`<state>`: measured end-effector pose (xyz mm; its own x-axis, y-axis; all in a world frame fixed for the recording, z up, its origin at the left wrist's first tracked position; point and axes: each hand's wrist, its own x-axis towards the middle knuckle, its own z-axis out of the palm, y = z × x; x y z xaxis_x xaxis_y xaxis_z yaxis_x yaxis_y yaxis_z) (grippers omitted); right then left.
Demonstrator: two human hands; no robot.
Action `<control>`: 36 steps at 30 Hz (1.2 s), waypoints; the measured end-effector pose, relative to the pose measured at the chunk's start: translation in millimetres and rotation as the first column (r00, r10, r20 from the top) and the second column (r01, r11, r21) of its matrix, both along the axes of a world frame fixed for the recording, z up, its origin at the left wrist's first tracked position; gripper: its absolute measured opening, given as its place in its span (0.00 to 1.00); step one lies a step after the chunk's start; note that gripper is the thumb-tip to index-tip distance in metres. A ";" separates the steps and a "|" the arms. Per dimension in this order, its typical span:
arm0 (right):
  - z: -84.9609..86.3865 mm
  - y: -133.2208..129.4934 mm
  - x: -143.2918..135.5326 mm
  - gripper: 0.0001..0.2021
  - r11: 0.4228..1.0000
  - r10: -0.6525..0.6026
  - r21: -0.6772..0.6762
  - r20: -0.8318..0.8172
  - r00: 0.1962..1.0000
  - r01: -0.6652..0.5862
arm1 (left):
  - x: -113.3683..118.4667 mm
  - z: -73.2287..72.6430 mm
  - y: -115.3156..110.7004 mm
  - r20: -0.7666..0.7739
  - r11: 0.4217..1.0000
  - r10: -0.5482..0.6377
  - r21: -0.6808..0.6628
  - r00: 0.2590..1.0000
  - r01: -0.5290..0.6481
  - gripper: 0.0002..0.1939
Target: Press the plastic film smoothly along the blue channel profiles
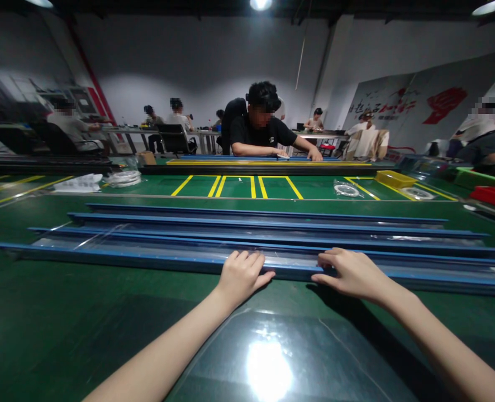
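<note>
A long blue channel profile [155, 260] lies nearest to me across the green table, with clear film along its inside. Over its near rim my left hand [242, 273] is closed, the fingers inside the channel and the thumb along the outer face. Farther right, my right hand [350, 271] grips the same rim with bent fingers, its thumb low on the front side. The right fingertips are partly hidden behind the rim. Just behind lies a second blue channel [272, 228], parallel to the first.
Yellow tape rectangles [237, 177] mark the table's far half. Coiled white tubing [124, 178] sits left, another bagged coil [346, 190] right, beside a yellow tray [394, 179]. A red bin [494, 197] stands at the right edge. Across the table, a co-worker [262, 131] leans over more profiles.
</note>
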<state>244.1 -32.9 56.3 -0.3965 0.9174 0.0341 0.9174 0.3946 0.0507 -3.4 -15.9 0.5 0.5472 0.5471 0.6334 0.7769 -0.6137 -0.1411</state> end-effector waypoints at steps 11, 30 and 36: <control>-14.0 15.8 -11.8 0.15 0.990 0.096 -0.076 -0.290 0.952 -0.123 | 0.2 1.3 1.0 -0.008 1.000 -0.002 -0.010 1.000 0.002 0.16; -17.0 12.1 -11.6 0.14 0.987 0.087 -0.098 -0.338 0.937 -0.127 | 0.1 3.2 0.8 -0.026 1.000 0.013 -0.020 1.000 -0.013 0.17; -16.7 11.5 -11.6 0.14 0.988 0.090 -0.091 -0.335 0.938 -0.127 | -0.3 3.2 0.6 -0.031 1.000 0.015 -0.014 0.999 -0.016 0.17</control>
